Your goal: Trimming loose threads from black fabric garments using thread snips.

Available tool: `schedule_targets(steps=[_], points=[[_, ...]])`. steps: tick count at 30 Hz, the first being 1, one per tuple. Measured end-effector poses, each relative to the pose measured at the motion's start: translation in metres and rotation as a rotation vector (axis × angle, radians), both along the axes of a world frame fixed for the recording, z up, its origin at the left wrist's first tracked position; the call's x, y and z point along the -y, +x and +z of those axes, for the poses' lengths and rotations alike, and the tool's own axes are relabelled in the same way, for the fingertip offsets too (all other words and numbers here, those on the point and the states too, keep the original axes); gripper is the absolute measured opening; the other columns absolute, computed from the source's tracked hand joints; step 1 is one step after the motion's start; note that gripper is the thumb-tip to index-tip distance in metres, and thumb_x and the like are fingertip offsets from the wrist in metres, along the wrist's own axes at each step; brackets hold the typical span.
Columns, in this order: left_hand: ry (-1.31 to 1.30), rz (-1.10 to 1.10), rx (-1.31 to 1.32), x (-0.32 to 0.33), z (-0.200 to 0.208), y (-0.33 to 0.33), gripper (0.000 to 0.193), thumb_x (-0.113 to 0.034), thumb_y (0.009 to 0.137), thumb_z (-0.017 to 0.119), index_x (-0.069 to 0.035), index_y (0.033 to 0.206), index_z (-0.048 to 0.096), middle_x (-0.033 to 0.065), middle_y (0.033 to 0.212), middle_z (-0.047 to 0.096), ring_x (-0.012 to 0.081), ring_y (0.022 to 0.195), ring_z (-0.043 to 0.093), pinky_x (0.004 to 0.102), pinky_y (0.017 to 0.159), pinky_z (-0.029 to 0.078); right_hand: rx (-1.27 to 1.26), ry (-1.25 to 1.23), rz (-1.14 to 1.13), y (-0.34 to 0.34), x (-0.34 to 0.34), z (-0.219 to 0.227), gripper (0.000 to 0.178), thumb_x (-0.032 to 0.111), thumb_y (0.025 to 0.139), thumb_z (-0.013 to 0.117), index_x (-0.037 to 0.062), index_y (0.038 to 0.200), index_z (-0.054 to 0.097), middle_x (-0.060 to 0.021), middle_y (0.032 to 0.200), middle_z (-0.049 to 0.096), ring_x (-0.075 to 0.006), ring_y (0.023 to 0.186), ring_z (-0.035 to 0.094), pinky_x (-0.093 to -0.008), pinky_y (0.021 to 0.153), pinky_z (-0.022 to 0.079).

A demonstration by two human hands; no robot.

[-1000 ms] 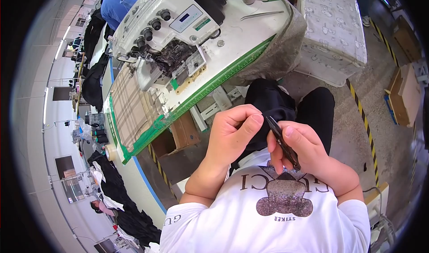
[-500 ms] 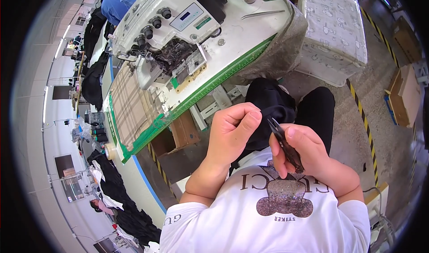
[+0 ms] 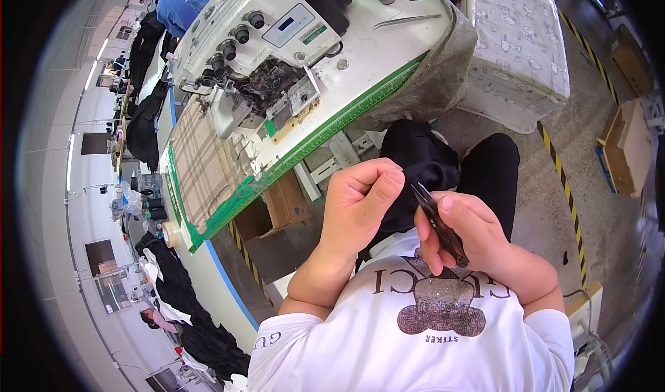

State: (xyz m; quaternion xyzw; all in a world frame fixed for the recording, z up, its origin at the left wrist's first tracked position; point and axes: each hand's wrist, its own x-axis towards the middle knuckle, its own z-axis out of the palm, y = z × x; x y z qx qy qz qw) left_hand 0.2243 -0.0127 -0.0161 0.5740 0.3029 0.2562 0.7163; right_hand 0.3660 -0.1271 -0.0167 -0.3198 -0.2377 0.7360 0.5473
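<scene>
My left hand (image 3: 361,201) is raised above my lap, thumb and forefinger pinched together. Whatever sits in that pinch is too small or hidden to name. Just to its right, my right hand (image 3: 469,227) grips black thread snips (image 3: 439,227). Their pointed metal tips aim up and left, close to the left fingertips but apart from them. Below both hands lie my black trousers (image 3: 416,154). Farther up, a white overlock sewing machine (image 3: 277,39) with its looper area uncovered stands on a table; neither hand touches it.
The white sewing table (image 3: 388,42) has a green measuring tape along its edge and tweezers (image 3: 407,21) on top. A patterned white covered box (image 3: 514,52) stands at its right. Under the table is a cardboard box (image 3: 285,201). Black garments (image 3: 190,302) lie on the left.
My right hand has shifted slightly left with the snips, and their tips are a little nearer the left fingertips. The left hand has hardly moved.
</scene>
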Motion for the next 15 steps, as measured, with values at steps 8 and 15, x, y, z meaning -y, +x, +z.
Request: schedule_targets(steps=[8, 15], points=[[0.016, 0.010, 0.010, 0.0005, 0.0004, 0.0014, 0.024, -0.019, 0.091, 0.057, 0.000, 0.076, 0.058, -0.0068, 0.069, 0.047, 0.0008, 0.062, 0.035, 0.0176, 0.052, 0.027, 0.018, 0.016, 0.003, 0.0009, -0.0006, 0.0007, 0.040, 0.034, 0.099, 0.029, 0.0035, 0.085, 0.051, -0.0097, 0.057, 0.058, -0.0076, 0.043, 0.043, -0.0189, 0.044, 0.035], [0.004, -0.001, 0.010, -0.0004, 0.0009, 0.0006, 0.024, -0.019, 0.091, 0.057, -0.001, 0.076, 0.058, -0.0074, 0.068, 0.046, 0.0005, 0.062, 0.035, 0.0177, 0.052, 0.026, 0.028, 0.020, -0.004, 0.0006, -0.0010, 0.0000, 0.042, 0.036, 0.099, 0.029, 0.0033, 0.084, 0.051, -0.0099, 0.057, 0.058, -0.0076, 0.043, 0.043, -0.0188, 0.044, 0.035]])
